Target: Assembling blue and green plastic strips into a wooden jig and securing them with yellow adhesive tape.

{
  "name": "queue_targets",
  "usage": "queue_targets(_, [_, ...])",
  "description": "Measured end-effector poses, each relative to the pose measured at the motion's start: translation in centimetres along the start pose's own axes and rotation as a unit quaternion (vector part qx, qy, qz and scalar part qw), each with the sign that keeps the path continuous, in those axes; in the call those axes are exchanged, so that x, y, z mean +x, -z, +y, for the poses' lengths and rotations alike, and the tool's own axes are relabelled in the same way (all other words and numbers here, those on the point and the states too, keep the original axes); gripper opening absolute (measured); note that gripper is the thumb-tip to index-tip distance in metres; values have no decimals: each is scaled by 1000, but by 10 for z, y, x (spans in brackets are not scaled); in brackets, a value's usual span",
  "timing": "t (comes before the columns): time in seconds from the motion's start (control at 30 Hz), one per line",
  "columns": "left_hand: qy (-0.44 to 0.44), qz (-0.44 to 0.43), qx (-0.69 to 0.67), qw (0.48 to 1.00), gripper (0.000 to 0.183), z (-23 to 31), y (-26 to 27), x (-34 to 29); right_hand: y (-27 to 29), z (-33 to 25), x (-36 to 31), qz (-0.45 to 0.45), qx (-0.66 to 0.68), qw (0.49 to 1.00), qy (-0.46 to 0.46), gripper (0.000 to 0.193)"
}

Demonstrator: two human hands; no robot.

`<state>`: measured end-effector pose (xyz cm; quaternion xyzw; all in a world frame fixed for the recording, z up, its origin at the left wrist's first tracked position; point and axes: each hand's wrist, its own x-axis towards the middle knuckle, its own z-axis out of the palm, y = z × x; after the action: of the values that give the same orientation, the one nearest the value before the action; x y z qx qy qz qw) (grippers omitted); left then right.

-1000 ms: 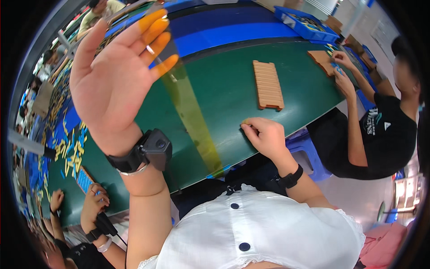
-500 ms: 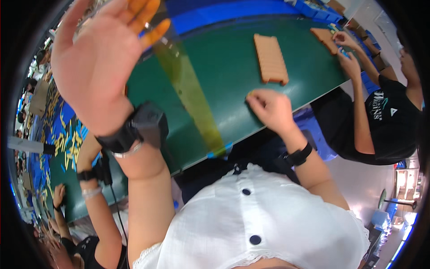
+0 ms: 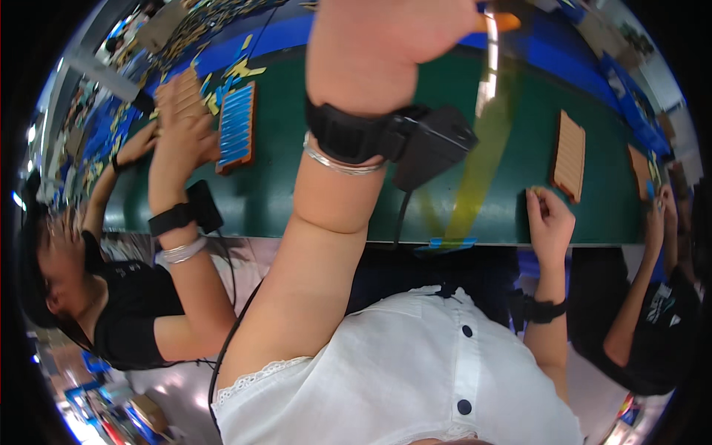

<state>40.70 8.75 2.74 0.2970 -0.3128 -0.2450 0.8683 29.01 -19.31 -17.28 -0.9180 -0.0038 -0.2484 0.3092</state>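
Observation:
My left hand (image 3: 371, 59) is raised close up at the top edge, its forearm crossing in front of the green table. One stretched-out digit shows, tinted orange behind a see-through yellow strip; the other fingers are cut off by the edge. No held thing shows there. Over the table's near edge, my right hand (image 3: 550, 222) is closed in a pinch. A tiny yellowish bit (image 3: 535, 191) shows at its fingertips, too small to name. Beyond that hand lies a brown ridged tray (image 3: 569, 156), apart from it. Black straps circle both wrists.
The yellow strip (image 3: 482, 170) runs down to blue tape (image 3: 449, 243) on the table edge. Leftward, a co-worker's hand (image 3: 182, 141) is by a ridged tray of blue pieces (image 3: 237, 122). Another person works at the right by a second brown tray (image 3: 639, 172). A black cable (image 3: 230, 334) hangs beside my left arm.
The view has swung left, bringing the co-worker's trays in. My left hand now reaches past the top edge, where its palm and spread fingers showed before. My right hand stays pinched.

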Motion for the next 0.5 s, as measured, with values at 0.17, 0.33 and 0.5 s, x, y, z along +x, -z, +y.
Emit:
queue_targets(0.17, [-126,-143,-46,981,47,4,12,-13,6,-27,48,-222,7,974,-41,16])
queue_targets(0.33, [-21,-103,-100,989,55,27,26,-1,-86,-121,137,-223,57,876,424,35])
queue_targets(0.5, [-97,107,12,989,55,26,5,-17,-249,-227,158,-290,175,761,554,68])
